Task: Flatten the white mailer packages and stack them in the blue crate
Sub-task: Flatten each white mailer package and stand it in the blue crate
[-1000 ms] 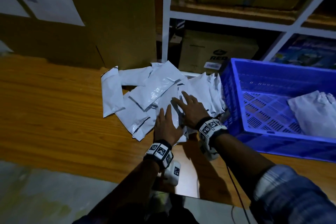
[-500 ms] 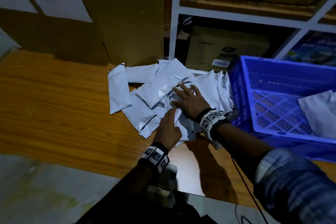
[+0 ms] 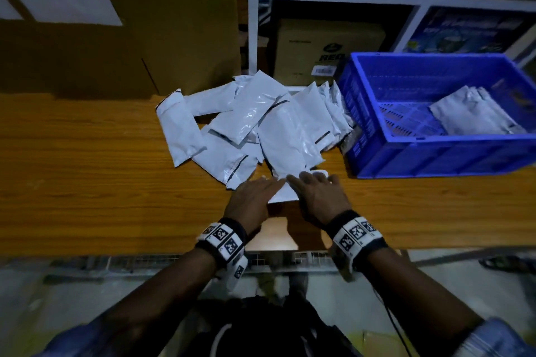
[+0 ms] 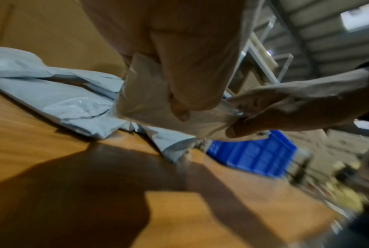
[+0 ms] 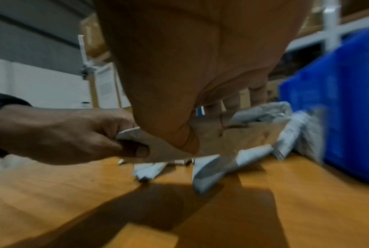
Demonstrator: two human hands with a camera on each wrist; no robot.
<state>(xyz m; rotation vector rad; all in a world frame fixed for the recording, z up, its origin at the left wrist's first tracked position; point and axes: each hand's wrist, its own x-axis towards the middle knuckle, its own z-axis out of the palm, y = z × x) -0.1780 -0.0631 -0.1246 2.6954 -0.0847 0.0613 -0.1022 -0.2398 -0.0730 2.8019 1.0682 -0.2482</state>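
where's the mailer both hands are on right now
In the head view the mailer sits at the near edge of the pile, pinched between the left hand and right hand, left of the crate.

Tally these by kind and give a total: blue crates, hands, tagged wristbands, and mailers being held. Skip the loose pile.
Blue crate: 1
Hands: 2 (left hand, right hand)
Tagged wristbands: 2 (left wristband, right wristband)
Held mailer: 1, pinched by both hands
Total: 6
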